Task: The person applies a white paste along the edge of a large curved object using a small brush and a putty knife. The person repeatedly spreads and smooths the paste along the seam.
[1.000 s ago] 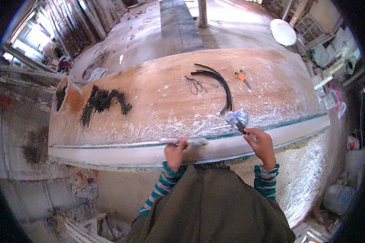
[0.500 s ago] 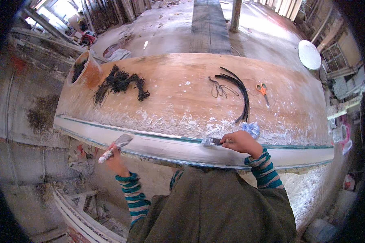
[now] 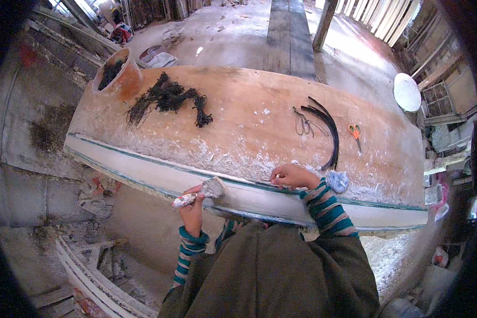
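"Teal and grey stripes run round both sleeves (image 3: 326, 209) in the head view. What is being held?"

"Left of centre, low in the frame, the left hand (image 3: 192, 214) is wrapped round the whitened handle of a broad brush (image 3: 214, 187). Its head overlaps the white band (image 3: 270, 201) along the tabletop's (image 3: 238, 93) near edge; I can't tell whether the bristles touch."

"And the other?"

"The right hand (image 3: 296, 176), just right of centre, pinches a thin flat tool (image 3: 258, 182) pointing left, near the band's upper teal edge. The two hands are apart from each other."

"What lies about them?"

"White flakes (image 3: 233, 159) scatter across the middle, above the band. A crumpled blue-white bundle (image 3: 337, 181) sits just right of the right hand."

"Farther up?"

"Right of centre, a thin cord (image 3: 303, 123), curved black strips (image 3: 332, 132) and orange-handled scissors (image 3: 356, 137). Upper left, dark fibres (image 3: 169, 98) lie near a tilted orange bucket (image 3: 130, 82) with more dark stuff inside."
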{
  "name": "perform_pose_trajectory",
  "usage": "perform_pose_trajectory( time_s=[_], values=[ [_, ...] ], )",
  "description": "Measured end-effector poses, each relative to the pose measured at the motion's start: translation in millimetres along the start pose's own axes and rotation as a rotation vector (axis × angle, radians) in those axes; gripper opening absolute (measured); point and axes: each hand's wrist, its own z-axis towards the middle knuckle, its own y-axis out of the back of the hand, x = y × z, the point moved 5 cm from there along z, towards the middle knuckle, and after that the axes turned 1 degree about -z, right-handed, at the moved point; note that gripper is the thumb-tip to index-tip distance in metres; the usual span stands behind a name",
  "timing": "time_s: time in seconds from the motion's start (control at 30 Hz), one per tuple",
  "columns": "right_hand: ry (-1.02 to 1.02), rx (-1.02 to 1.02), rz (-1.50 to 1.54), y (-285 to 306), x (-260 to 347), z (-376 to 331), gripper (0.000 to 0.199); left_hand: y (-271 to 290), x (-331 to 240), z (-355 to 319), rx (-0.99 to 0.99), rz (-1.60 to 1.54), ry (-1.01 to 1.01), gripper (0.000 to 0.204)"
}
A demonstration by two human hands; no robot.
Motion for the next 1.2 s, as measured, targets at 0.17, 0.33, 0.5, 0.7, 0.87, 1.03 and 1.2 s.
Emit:
perform_pose_trajectory(
  time_s=[0.17, 0.33, 0.5, 0.7, 0.87, 1.03, 1.2],
  values=[
    [0.168, -0.118, -0.257, 18, 11, -30, 0.025, 13, -1, 4, -0.006, -0.005, 0.063, 0.025],
    [0.200, -0.159, -0.339, 7, -1, -42, 0.026, 16, 2, 7, 0.011, 0.007, 0.069, 0.024],
    [0.300, -0.238, -0.512, -21, 38, 0, 0.025, 13, 2, 7, -0.031, 0.017, 0.064, 0.025],
    [0.281, -0.160, -0.473, -4, 22, -18, 0.029, 11, -9, 4, -0.087, 0.018, 0.082, 0.024],
    [0.331, -0.262, -0.572, -31, 63, 30, 0.029, 13, 7, -2, -0.098, -0.019, 0.075, 0.026],
    [0.324, -0.185, -0.539, -27, 60, 33, 0.027, 19, 14, -5, -0.094, -0.012, 0.078, 0.023],
    [0.256, -0.163, -0.464, -18, 50, -10, 0.025, 21, 11, -10, -0.122, -0.095, 0.073, 0.022]
  ],
)
